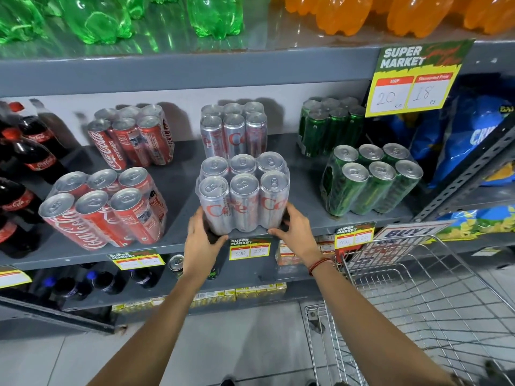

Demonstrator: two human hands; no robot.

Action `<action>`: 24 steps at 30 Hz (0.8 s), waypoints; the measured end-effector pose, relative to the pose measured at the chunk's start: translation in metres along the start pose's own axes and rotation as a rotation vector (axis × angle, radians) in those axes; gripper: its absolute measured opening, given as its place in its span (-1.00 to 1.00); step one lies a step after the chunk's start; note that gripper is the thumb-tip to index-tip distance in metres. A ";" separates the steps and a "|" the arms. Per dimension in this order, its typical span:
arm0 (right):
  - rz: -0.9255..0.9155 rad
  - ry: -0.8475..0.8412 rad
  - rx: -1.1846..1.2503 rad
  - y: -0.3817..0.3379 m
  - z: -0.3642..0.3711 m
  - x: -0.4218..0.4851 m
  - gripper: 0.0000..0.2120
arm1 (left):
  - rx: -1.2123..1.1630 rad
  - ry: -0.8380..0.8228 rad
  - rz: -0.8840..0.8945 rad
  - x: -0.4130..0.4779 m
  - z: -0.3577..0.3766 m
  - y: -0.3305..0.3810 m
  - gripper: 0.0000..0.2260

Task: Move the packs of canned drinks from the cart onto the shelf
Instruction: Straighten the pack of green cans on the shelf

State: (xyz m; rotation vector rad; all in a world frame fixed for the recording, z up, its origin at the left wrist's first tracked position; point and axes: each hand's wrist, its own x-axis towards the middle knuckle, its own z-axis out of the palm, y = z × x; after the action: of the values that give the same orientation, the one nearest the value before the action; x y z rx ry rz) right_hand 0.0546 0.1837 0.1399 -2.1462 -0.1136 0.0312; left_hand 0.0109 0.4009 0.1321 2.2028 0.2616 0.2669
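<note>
Hands [204, 239] gripping shrink-wrapped, seemingly cylindrical cans [242, 195]

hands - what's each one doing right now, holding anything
Left hand: closed on the lower left side of the silver six-pack.
Right hand: closed on its lower right side.

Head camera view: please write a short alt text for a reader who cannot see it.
Two bare hands, left hand and right hand, hold a silver six-pack of cans at the front edge of a grey shelf. Red packs stand to its left, green packs to its right, and a wire cart is at lower right.
</note>
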 end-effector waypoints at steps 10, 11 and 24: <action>0.207 0.658 0.025 0.074 -0.122 -0.038 -0.63 | 0.063 -0.299 0.428 -0.042 0.107 0.086 -0.67; 0.252 0.662 0.025 0.086 -0.138 -0.035 -0.51 | 0.067 -0.340 0.407 -0.035 0.121 0.096 -0.60; 0.292 0.238 0.106 0.136 -0.207 0.015 -0.33 | 0.234 -0.318 0.157 0.007 0.215 0.146 -0.31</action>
State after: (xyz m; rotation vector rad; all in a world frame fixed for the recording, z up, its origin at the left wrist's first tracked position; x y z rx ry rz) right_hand 0.0929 -0.0613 0.1392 -2.0281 0.3330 -0.0475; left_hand 0.0920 0.1539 0.1223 2.4597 -0.0599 -0.0343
